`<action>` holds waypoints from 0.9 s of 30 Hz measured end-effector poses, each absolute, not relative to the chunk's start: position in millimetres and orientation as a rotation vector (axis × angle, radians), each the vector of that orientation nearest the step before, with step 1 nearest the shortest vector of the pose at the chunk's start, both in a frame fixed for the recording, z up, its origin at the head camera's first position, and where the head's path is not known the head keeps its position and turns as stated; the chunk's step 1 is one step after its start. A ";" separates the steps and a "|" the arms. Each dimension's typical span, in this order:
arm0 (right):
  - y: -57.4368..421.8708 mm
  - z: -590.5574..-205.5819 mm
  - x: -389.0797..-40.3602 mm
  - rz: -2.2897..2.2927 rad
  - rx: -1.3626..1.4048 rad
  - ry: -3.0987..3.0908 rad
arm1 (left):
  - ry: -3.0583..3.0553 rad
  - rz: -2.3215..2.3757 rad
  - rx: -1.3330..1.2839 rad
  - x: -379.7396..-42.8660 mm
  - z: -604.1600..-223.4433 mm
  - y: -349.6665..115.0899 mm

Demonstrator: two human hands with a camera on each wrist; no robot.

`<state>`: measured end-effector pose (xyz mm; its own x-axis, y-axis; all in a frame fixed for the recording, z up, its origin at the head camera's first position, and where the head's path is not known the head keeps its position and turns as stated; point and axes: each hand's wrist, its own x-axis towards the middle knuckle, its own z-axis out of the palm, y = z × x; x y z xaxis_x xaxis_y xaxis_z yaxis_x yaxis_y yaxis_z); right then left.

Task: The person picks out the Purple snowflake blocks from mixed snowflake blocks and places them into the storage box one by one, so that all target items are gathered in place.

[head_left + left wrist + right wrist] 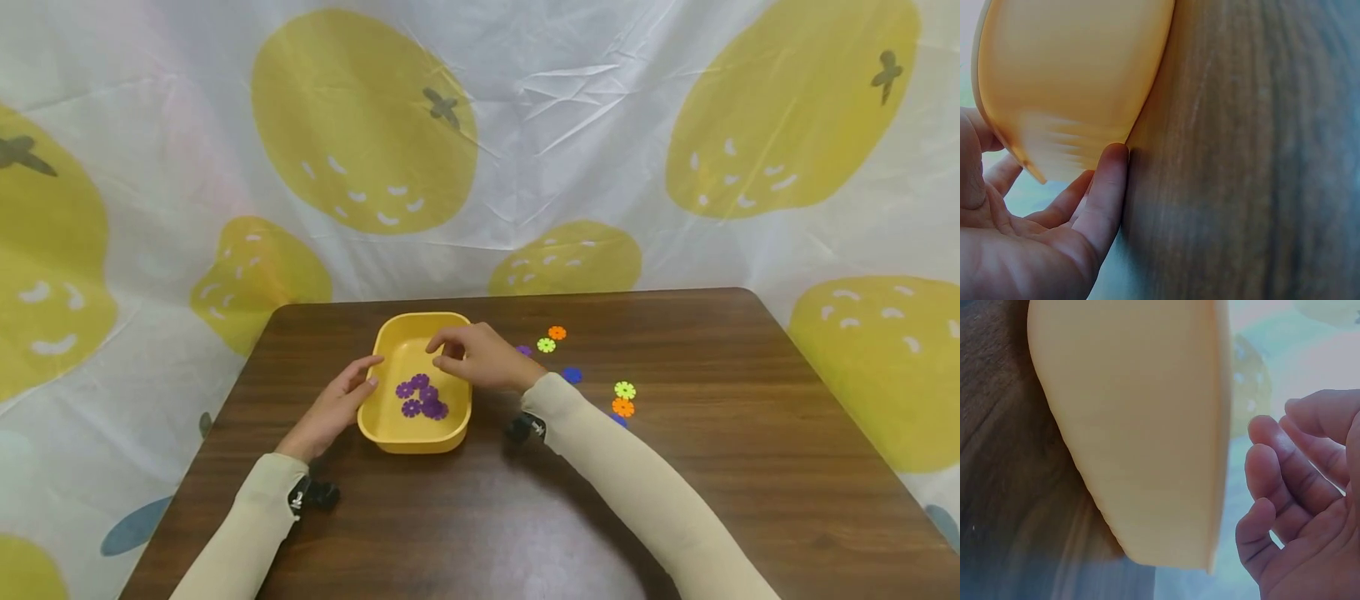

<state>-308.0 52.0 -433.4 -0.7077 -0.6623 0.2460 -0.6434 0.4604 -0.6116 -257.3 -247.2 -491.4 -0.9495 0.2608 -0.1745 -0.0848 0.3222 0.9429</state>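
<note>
A yellow plastic tub (420, 439) stands on the table with several purple flower-shaped discs (420, 392) lying together on its floor. At the tub's left side, my left hand (335, 412) holds the rim and wall; in the left wrist view its thumb reaches over the rim while the fingers lie against the outer wall (1072, 69). My right hand (483, 354) hovers over the tub's right edge, fingers loosely bent and thumb apart from them. Nothing shows in the right palm (1310, 550) in the right wrist view, where the tub's side wall (1129, 431) stands beside the fingertips.
Right of the tub, loose discs lie on the brown wooden table (720, 467): orange (557, 332) and yellow-green (546, 345) at the back, blue (572, 375), then another yellow-green (625, 389) and orange (622, 407). A purple disc (523, 351) is partly hidden by my right hand. A fruit-patterned curtain (495, 125) hangs behind.
</note>
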 end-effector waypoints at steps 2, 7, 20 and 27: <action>57.4 -431.5 -306.6 -1.113 -1.178 2.664 | 2.302 1.661 0.158 -257.5 -491.4 -247.4; 71.5 -426.7 -301.9 -1.116 -1.168 2.686 | 2.303 1.655 0.170 -258.1 -491.0 -248.6; 108.3 -426.5 -286.2 -1.180 -1.155 2.700 | 2.303 1.646 0.172 -254.9 -490.2 -250.8; 139.1 -431.5 -276.1 -1.155 -1.052 2.721 | 2.290 1.662 0.181 -255.0 -489.1 -250.8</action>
<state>-276.1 139.1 -431.5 -0.7751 -0.5831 0.2433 -0.5800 0.5041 -0.6399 -255.0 -250.8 -489.1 -0.9454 0.2775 -0.1707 -0.0761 0.3211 0.9440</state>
